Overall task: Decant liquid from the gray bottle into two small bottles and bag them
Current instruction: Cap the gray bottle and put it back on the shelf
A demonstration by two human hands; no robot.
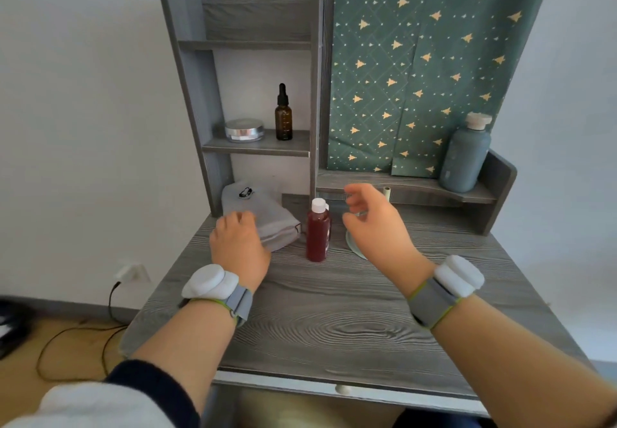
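On raised shelf at rear R: tall grey-blue plastic bottle (465, 157) w/ pale cap, upright, capped, well apart from both hands. At centre of grey wood-grain bench (334, 310): small dark red bottle (318, 235) w/ white screw cap, upright, looks filled. Hint of a 2nd white cap just behind it; can't confirm a 2nd bottle. Just L of that: folded grey fabric pouch (267, 217) w/ black cord, lying flat.

Grip, left hand (238, 244): knuckles up at pouch's near edge, touching it. Fingertips hidden, so can't tell whether gripping or only resting.

Grip, right hand (374, 223): in the air just R of the red bottle, fingers loosely curled, holding nothing. Pale green round dish (353, 247) partly hidden beneath.

Judging by the capped, full-looking bottle: prob. near bagging stage.

Risks from here:
- Tipping the red bottle w/ R hand or wrist: tall, narrow, close by. Cap tightness unknown, so poss. leak onto bench & pouch.
- Dragging pouch into the bottle w/ L hand: the two lie nearly touching.
- Opening pouch one-handed: floppy fabric, mouth may collapse, bottle may snag on cord.
- If more decanting needed: long reach to rear shelf past the small bottle, w/ sleeve or wrist unit liable to clip it.
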